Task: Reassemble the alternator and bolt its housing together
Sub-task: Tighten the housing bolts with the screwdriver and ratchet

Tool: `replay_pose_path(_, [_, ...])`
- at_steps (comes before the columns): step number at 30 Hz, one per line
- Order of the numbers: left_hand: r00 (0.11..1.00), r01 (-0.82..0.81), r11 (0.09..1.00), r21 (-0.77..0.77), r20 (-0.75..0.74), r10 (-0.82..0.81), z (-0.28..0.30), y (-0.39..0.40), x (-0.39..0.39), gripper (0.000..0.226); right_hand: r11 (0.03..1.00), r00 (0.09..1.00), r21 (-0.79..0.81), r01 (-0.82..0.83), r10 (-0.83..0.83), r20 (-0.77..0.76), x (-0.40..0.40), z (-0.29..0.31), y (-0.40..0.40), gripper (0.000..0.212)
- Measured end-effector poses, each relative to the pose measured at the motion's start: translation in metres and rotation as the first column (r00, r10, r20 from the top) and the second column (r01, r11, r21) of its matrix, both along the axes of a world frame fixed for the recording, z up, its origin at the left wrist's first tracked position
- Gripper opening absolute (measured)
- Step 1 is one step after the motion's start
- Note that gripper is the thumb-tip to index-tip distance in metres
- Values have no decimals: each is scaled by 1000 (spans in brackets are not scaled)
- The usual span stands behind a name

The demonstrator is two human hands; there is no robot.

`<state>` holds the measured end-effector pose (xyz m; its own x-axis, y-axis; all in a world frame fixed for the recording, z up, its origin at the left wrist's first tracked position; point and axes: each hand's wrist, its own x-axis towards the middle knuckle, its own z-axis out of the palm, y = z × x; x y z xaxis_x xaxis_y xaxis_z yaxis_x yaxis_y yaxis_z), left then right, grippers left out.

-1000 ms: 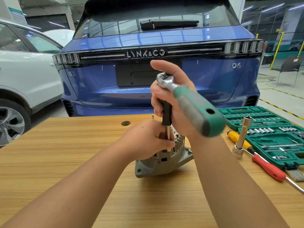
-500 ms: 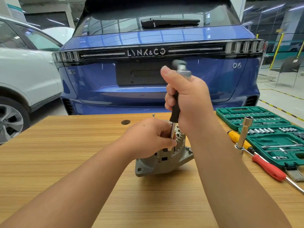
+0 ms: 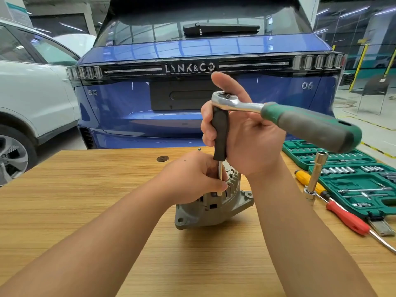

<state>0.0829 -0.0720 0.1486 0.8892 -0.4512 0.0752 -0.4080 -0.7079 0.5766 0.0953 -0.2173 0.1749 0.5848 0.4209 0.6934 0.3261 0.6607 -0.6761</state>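
Two bare forearms reach forward from the bottom of the view, the left from the lower left, the right from the lower right. The left hand [image 3: 192, 179] sits low, knuckles up, fingers curled down and thumb tucked toward the fingertips (what they close on is hidden beneath the hand). The right hand [image 3: 246, 133] is raised above it, wrist bent upward, palm toward the viewer, fingers wrapped round an upright black grip [image 3: 220, 136], index finger extended upward.

Blue car [image 3: 214, 50] tailgate: "LYNK&CO" on light bar, "06" badge at right
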Motion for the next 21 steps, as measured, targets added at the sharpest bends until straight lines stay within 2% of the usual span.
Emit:
replay_pose_path(3, [1000,1,1000,-2,-9,-1,0,0,0,7,997,996,2,-81,81,-47,3,1,-2,59])
replay_pose_path(5, [1000,-6,1000,3,-8,6,0,0,-1,7,999,999,-37,-3,1,-48,1,4,2,74])
replay_pose_path(7, [1000,-11,1000,8,1,11,-1,0,0,7,997,989,-43,61,-66,-134,0,6,5,85])
replay_pose_path(9, [999,-22,999,30,34,21,-1,-2,0,8,981,956,-9,194,-191,-222,-1,6,6,64])
replay_pose_path(11, [998,-28,997,67,57,24,-1,-3,-2,11,861,834,-74,503,-506,-220,-2,5,7,31])
replay_pose_path(12, [998,-27,997,79,63,22,0,-4,-2,12,806,781,-94,584,-590,-206,-2,5,7,19])
replay_pose_path(13, [998,-27,996,82,67,21,0,-4,-3,12,788,760,-111,606,-614,-210,-2,6,6,15])
replay_pose_path(15, [997,-28,996,82,76,22,0,-4,-3,15,884,850,-96,457,-466,-246,-2,6,4,7])
replay_pose_path(17, [997,-30,997,74,74,24,0,-3,-2,14,947,919,-53,316,-320,-230,-3,6,2,26])
replay_pose_path(19, [999,-17,998,55,50,14,-1,-1,0,11,940,936,-41,338,-341,-85,-4,3,4,40])
replay_pose_path(21, [999,-7,999,36,41,6,-4,1,1,7,918,918,-31,395,-392,59,-6,1,11,42])
